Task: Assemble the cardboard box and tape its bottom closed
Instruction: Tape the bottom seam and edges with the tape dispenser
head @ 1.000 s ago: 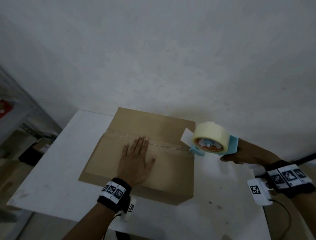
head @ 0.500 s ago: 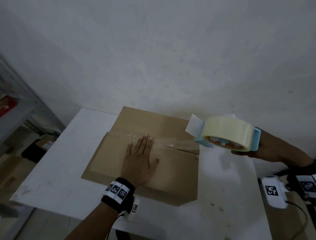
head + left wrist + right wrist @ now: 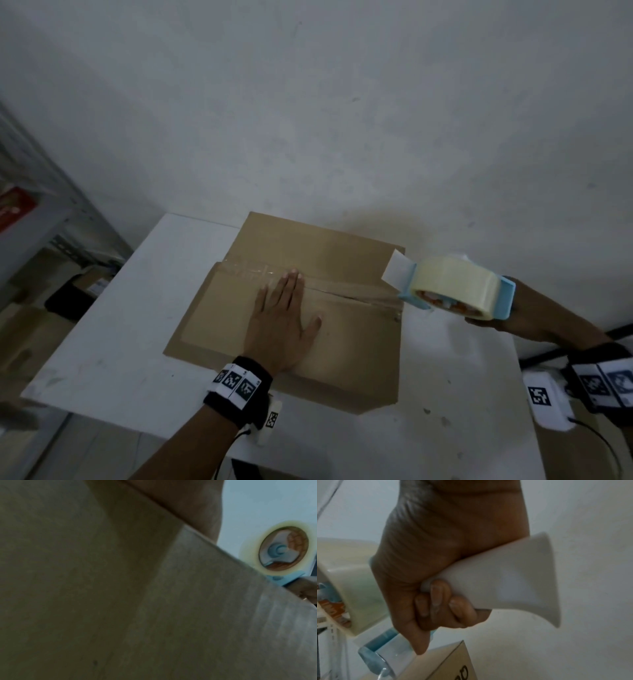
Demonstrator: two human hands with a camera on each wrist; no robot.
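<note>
A brown cardboard box [image 3: 349,329] stands bottom-up on the white table [image 3: 113,342], flaps folded shut. Clear tape [image 3: 246,270] runs along the seam from the left side to the right edge. My left hand [image 3: 281,322] lies flat on the near flap, fingers straight, fingertips at the seam. My right hand [image 3: 507,315] grips the white handle [image 3: 501,580] of a blue tape dispenser [image 3: 455,291] with a pale roll, held at the box's right edge. The left wrist view shows the cardboard [image 3: 120,601] close up and the roll [image 3: 281,549] beyond it.
A white wall [image 3: 308,102] rises right behind the table. Metal shelving [image 3: 41,219] with boxes stands at the left. A white marker block [image 3: 544,401] and cable hang at my right wrist, over the table's right edge.
My right hand has moved the dispenser rightward and tilted it, from over the box's right edge to just past it. The left hand has stayed flat on the flap.
</note>
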